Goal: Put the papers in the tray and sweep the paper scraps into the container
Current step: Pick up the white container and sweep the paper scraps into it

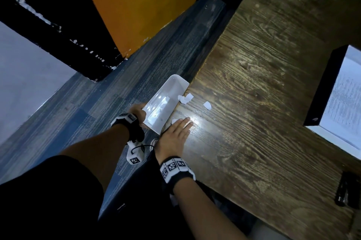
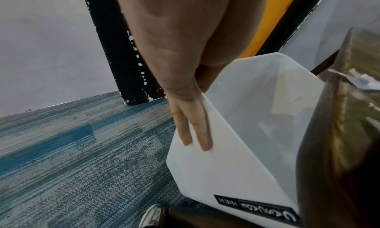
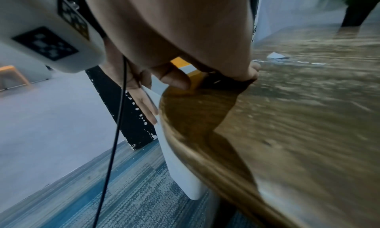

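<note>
My left hand [image 1: 139, 112] [image 2: 194, 130] holds a white plastic container [image 1: 172, 87] [image 2: 236, 158] by its near end wall, fingers flat against the outside. The container hangs just off the wooden table's [image 1: 254, 93] left edge, its open top level with the tabletop. My right hand [image 1: 180, 127] [image 3: 216, 69] lies flat and open on the table at that edge, fingers over a white paper scrap [image 1: 174, 121]. Two more scraps [image 1: 185, 98] lie at the edge by the container, and another scrap [image 1: 207, 105] [image 3: 276, 56] sits a little further in.
A black tray [image 1: 324, 87] holding printed papers [image 1: 343, 101] stands at the table's right side. A dark object [image 1: 345, 190] lies near the table's near right corner. Blue-grey carpet [image 1: 117, 93], a black post [image 2: 123, 60] and an orange panel [image 1: 140, 5] are to the left; my shoe [image 2: 153, 215] is below the container.
</note>
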`<state>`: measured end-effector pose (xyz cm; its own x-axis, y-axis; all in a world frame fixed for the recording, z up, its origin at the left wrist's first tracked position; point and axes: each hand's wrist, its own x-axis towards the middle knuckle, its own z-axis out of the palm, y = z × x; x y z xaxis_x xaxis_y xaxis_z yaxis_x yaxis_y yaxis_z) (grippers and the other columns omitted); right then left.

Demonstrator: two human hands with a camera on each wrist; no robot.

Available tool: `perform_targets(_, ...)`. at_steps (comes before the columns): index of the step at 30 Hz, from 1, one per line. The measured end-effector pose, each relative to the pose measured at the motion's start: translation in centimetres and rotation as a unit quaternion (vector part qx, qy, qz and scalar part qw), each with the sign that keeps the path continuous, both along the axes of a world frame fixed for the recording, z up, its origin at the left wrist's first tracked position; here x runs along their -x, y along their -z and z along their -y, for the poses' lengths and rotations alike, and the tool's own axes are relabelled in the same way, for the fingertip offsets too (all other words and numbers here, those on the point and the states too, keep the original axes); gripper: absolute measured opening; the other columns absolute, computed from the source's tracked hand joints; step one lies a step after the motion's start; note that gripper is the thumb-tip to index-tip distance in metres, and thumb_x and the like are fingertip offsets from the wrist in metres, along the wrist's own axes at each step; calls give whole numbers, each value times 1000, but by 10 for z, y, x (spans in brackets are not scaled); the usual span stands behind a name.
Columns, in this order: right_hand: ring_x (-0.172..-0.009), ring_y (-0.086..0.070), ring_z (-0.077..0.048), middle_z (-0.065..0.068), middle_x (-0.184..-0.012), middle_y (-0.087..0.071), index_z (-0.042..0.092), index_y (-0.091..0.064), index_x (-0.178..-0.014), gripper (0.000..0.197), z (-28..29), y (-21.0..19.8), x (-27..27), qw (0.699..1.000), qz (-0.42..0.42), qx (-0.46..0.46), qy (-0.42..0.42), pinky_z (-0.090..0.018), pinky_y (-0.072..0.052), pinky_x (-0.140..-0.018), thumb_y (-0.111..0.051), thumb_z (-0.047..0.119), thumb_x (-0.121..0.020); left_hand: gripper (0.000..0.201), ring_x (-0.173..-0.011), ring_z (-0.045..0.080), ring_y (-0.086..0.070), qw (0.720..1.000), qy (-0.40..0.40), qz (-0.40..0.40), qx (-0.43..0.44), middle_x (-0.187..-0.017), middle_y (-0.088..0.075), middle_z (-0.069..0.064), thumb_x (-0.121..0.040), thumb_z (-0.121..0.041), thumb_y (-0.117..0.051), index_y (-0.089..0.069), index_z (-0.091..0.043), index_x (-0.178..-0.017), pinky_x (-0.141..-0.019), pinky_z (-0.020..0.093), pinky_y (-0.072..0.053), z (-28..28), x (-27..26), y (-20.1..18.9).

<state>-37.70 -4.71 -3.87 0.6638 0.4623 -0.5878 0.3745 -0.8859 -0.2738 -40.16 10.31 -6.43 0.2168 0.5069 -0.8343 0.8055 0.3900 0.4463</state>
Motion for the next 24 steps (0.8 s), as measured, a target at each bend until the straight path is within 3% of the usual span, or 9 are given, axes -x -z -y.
perform_targets(4, -131, 34, -45, -31, -144, 32, -10, 18, -140, 75, -16, -7, 3, 995, -25, -34, -86, -52, 9, -116, -31, -8, -84, 62, -103, 41, -63, 1000, -7, 13, -14, -119, -61, 16, -87, 13, -25, -54, -19, -131, -79, 40, -52, 1, 4, 6)
perform_targets(6, -138, 27, -41, -26, -152, 22, -7, 8, -145, 69, -22, -4, 2, 982, -28, -74, -169, -49, 9, -117, -33, -5, -90, 61, -106, 39, -63, 999, 2, 24, -31, -124, -62, 15, -86, 14, -32, -58, -23, -126, -87, 46, -54, -1, 8, 21)
perform_targets(8, -143, 16, -40, -25, -156, 9, -8, -3, -146, 63, -28, 1, -2, 970, -40, -85, -226, -44, 11, -116, -39, 3, -95, 58, -104, 40, -64, 999, 4, 33, -35, -124, -63, 22, -85, 16, -34, -59, -15, -127, -87, 52, -53, -2, 12, 25)
perform_targets(9, -144, 8, -42, -26, -156, -2, -10, -13, -144, 61, -31, 2, -5, 965, -38, -85, -243, -44, 7, -116, -43, 1, -93, 57, -100, 39, -64, 999, 1, 34, -31, -123, -63, 24, -86, 16, -33, -58, -13, -128, -85, 52, -53, -1, 11, 20)
perform_targets(11, -137, -24, -45, -28, -143, -36, -10, -43, -129, 47, -35, -3, -11, 960, -27, -95, -263, -44, -19, -116, -52, -6, -83, 59, -93, 35, -63, 999, -17, 37, -28, -120, -63, 24, -86, 16, -30, -57, -13, -130, -83, 53, -53, 2, 8, 7)
perform_targets(13, -116, -47, -40, -25, -118, -56, -7, -57, -110, 33, -39, -11, -20, 954, -19, -112, -277, -42, -37, -98, -53, -10, -78, 62, -89, 34, -62, 999, -31, 35, -20, -115, -63, 20, -86, 16, -27, -56, -16, -131, -74, 51, -57, 3, 7, 4)
perform_targets(18, -97, -55, -40, -27, -96, -59, -8, -61, -89, 31, -47, -12, -36, 957, 8, -179, -228, -43, -43, -78, -56, -22, -62, 49, -60, 25, -60, 998, -50, 45, -12, -99, -60, 14, -89, 13, -31, -59, -6, -124, -31, 18, -47, 8, 6, -6)
perform_targets(20, -95, -55, -38, -25, -95, -60, -7, -62, -87, 29, -48, -13, -40, 959, -1, -193, -208, -41, -42, -77, -56, -21, -62, 47, -49, 19, -57, 997, -49, 51, -14, -91, -60, 14, -88, 14, -34, -62, -9, -118, -28, 15, -43, 8, 6, -6)
perform_targets(24, -102, -57, -30, -16, -105, -64, 1, -68, -97, 35, -41, -12, -59, 956, -58, -268, -105, -32, -45, -88, -50, -16, -73, 49, -55, 21, -60, 994, -94, 58, 18, -94, -63, 17, -85, 15, -33, -65, -6, -116, -33, 21, -48, 8, 7, 1)
